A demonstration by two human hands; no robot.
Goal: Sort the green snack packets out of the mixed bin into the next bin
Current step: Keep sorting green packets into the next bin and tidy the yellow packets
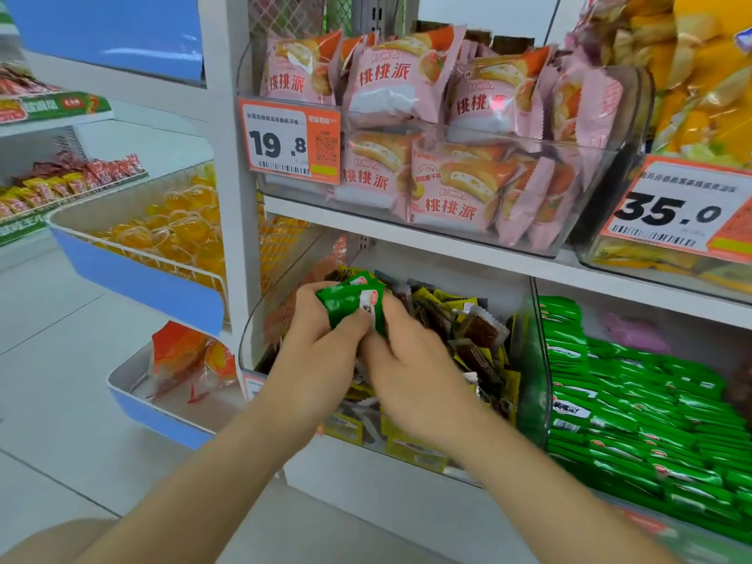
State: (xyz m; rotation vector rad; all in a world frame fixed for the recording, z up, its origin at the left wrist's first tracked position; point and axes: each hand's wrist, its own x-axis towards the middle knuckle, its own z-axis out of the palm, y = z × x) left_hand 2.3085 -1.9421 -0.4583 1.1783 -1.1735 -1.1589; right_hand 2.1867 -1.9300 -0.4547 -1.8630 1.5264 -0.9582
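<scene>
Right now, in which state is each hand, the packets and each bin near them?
Left hand: grips a bunch of green packets.
Right hand: touches the bunch; blurred, grip unclear.
Mixed bin: holds yellow and brown packets.
Next bin: filled with green ones.
Pink-pie bin: full, on the shelf above.

The shelf board (407, 240) hangs low above the mixed bin (527, 319), leaving a shallow gap over its heap. My left hand (321, 323) and right hand (411, 360), gripping green packets (346, 303), fill the gap's front. Right of the mixed bin, its tall clear side wall bars the next bin (700, 323). In front of the mixed bin is open air. Left of it stands a white post (234, 221).
</scene>
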